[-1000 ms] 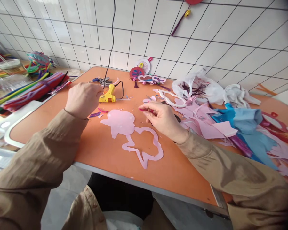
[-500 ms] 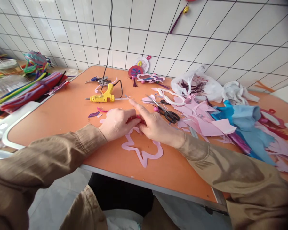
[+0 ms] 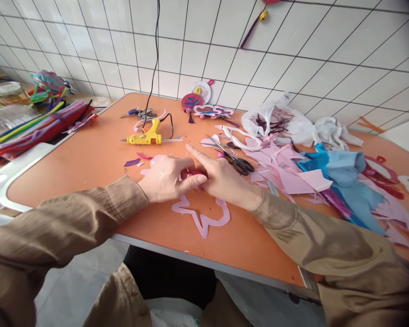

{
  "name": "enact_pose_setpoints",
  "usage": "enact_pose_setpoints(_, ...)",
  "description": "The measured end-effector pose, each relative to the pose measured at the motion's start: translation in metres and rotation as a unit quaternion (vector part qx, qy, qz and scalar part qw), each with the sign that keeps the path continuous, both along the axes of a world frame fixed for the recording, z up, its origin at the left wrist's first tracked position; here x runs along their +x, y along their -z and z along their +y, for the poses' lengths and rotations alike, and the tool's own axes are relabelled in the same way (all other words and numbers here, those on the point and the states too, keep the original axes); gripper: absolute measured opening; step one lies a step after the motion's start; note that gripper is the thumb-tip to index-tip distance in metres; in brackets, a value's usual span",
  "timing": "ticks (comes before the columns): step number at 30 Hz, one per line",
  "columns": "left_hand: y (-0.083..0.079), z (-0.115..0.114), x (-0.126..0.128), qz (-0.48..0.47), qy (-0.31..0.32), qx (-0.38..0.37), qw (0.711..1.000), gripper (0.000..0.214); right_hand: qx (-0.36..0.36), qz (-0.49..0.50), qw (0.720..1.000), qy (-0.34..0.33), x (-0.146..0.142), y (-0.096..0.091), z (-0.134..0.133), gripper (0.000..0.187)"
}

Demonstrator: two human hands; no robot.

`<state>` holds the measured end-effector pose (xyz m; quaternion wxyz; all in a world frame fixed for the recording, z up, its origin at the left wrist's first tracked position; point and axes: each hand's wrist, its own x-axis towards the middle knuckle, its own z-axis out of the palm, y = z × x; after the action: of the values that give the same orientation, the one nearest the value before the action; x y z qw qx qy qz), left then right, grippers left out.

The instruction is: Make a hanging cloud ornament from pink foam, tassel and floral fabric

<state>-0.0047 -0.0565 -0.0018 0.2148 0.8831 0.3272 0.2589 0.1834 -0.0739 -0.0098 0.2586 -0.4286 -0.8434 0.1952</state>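
Note:
My left hand (image 3: 165, 178) and my right hand (image 3: 221, 178) meet over a pale pink cut-out shape (image 3: 153, 160) on the orange table (image 3: 88, 159). Together their fingers pinch a small dark pink piece (image 3: 192, 172) between them. My right forefinger sticks out toward the far left. A pink paper outline (image 3: 204, 217) lies just in front of both hands. The cut-out shape is mostly hidden under my hands.
A yellow glue gun (image 3: 146, 136) with a black cord lies beyond my hands. Black scissors (image 3: 236, 161) rest to the right. Pink and blue scraps (image 3: 327, 177) and a white plastic bag (image 3: 279, 120) crowd the right side. Coloured pipe cleaners (image 3: 37, 127) lie far left.
My left hand left the glue gun and came right to join my right hand over the pink shape. Both now pinch the small pink piece.

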Motion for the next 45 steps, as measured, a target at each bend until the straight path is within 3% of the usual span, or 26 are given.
enact_pose_setpoints(3, 0.003, -0.002, 0.002, -0.009, -0.001, 0.054, 0.998, 0.028, 0.007, 0.009, 1.000, 0.007, -0.001, -0.001, -0.001, 0.069)
enact_pose_setpoints(5, 0.002, -0.002, 0.003, -0.013, -0.027, 0.042, 0.999, 0.028, 0.002, 0.037, 0.999, -0.003, -0.002, 0.000, -0.003, 0.062)
enact_pose_setpoints(9, -0.006, 0.000, 0.002, -0.065, -0.049, -0.132, 0.988, 0.025, -0.048, 0.134, 0.990, -0.016, -0.002, 0.000, -0.004, 0.042)
enact_pose_setpoints(13, -0.012, 0.004, 0.000, -0.179, -0.009, -0.304, 0.935, 0.020, -0.090, 0.256, 0.962, 0.024, -0.001, 0.001, -0.003, 0.022)
enact_pose_setpoints(18, -0.014, 0.007, -0.003, -0.220, -0.008, -0.385, 0.896, 0.016, -0.041, 0.296, 0.953, 0.048, -0.001, -0.003, 0.000, 0.008)
enact_pose_setpoints(21, -0.012, 0.010, -0.004, -0.203, -0.018, -0.404, 0.892, 0.016, -0.047, 0.314, 0.947, 0.045, -0.002, -0.007, 0.000, 0.008)
enact_pose_setpoints(24, -0.009, 0.012, -0.005, -0.167, -0.007, -0.372, 0.913, 0.023, -0.074, 0.331, 0.940, 0.049, -0.002, -0.009, 0.001, 0.011)
enact_pose_setpoints(28, -0.012, 0.012, -0.010, -0.149, 0.038, -0.239, 0.959, 0.026, -0.139, 0.377, 0.915, 0.031, -0.002, -0.013, -0.001, 0.017)
enact_pose_setpoints(31, -0.020, 0.014, -0.016, -0.162, 0.068, -0.174, 0.969, 0.034, -0.158, 0.409, 0.898, 0.028, -0.001, -0.018, -0.002, 0.018)
enact_pose_setpoints(33, -0.025, 0.019, -0.020, -0.181, 0.036, -0.168, 0.968, 0.042, -0.143, 0.408, 0.900, 0.045, 0.001, -0.021, -0.002, 0.016)
enact_pose_setpoints(35, -0.025, 0.028, -0.025, -0.161, -0.042, -0.149, 0.975, 0.040, -0.127, 0.389, 0.910, 0.070, 0.003, -0.021, 0.001, 0.014)
enact_pose_setpoints(37, -0.020, 0.038, -0.029, -0.068, -0.135, -0.100, 0.983, 0.026, -0.121, 0.360, 0.920, 0.091, 0.005, -0.018, 0.005, 0.015)
enact_pose_setpoints(39, -0.014, 0.045, -0.032, 0.051, -0.182, -0.025, 0.982, 0.018, -0.128, 0.333, 0.929, 0.098, 0.006, -0.012, 0.009, 0.016)
enact_pose_setpoints(42, -0.007, 0.046, -0.033, 0.197, -0.134, 0.017, 0.971, 0.025, -0.140, 0.304, 0.938, 0.090, 0.005, -0.005, 0.011, 0.016)
enact_pose_setpoints(45, -0.007, 0.041, -0.032, 0.275, -0.090, 0.029, 0.957, 0.039, -0.138, 0.282, 0.946, 0.081, 0.005, -0.003, 0.010, 0.017)
